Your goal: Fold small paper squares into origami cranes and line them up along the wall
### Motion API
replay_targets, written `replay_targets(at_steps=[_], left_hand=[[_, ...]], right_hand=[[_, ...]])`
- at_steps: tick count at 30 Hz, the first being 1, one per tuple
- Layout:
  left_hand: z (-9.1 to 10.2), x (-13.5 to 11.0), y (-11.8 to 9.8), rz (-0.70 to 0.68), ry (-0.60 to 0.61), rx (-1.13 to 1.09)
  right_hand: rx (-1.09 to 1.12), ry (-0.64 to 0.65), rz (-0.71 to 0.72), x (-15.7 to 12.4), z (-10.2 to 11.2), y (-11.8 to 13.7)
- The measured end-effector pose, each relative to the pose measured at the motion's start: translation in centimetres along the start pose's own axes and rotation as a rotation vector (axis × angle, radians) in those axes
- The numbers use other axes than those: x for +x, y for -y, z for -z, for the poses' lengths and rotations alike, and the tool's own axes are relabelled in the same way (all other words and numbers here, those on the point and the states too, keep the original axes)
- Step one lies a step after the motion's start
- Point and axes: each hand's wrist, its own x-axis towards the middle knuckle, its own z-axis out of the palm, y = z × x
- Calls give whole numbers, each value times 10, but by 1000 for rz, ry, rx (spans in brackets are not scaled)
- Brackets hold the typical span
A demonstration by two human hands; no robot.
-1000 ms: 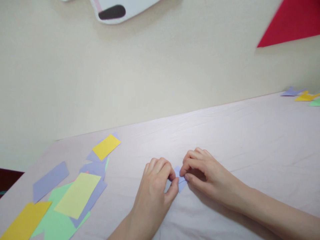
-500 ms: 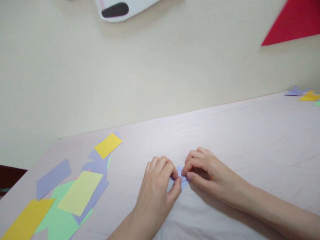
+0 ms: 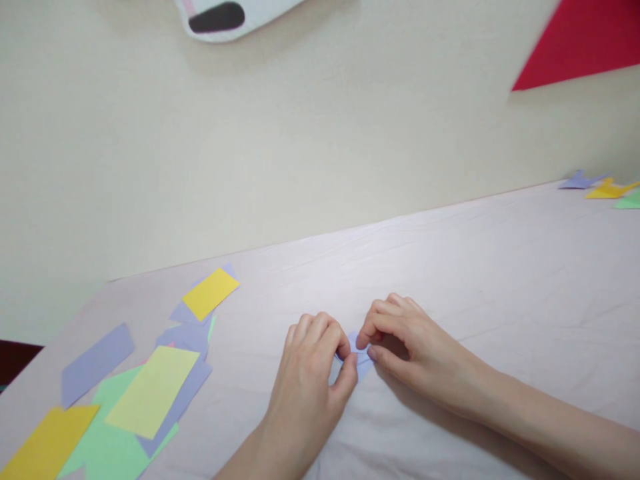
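A small blue-violet piece of paper (image 3: 363, 370) lies on the pale cloth-covered surface between my hands, partly hidden by fingers. It looks folded, with a crease line across it. My left hand (image 3: 313, 373) pinches its left side between thumb and forefinger. At its upper right is my right hand (image 3: 405, 340), thumb and fingertips curled close together on the paper's edge. Both wrists hover low over the cloth.
To the left lie loose paper sheets: violet (image 3: 97, 363), yellow (image 3: 210, 293), pale yellow (image 3: 154, 390) and green (image 3: 117, 453). Folded paper pieces (image 3: 607, 190) sit by the wall at far right. A red shape (image 3: 585, 47) and a white object (image 3: 260, 17) show above.
The view has shifted slightly, moving the scene a little to the left. My right thumb and forefinger are a bit further apart at the paper; my left hand keeps its pinch.
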Motion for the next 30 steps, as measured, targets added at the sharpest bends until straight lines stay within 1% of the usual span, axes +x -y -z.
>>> replay_targets(at_steps=[3,8,10,17,21,26,30], left_hand=[[0,0,0,-2,0,10],[-1,-2,1,-8,0,16],[0,-2,1,-9,6,7],[0,-2,0,-4,27,-1],[0,-3,-1,-1,30,12],[0,-3,-3,12,32,30],[0,-3,-4,15,35,39]], right_hand=[[-1,27,63,-3,2,-1],[-6,87,255,-7,10,-9],[-24,98,306,-8,13,-13],[-231,114,472,-8,16,-19],[-320,125,526,-9,17,-18],[-367,163,586,-10,19,-14],[-369,165,585,-10,19,-12]])
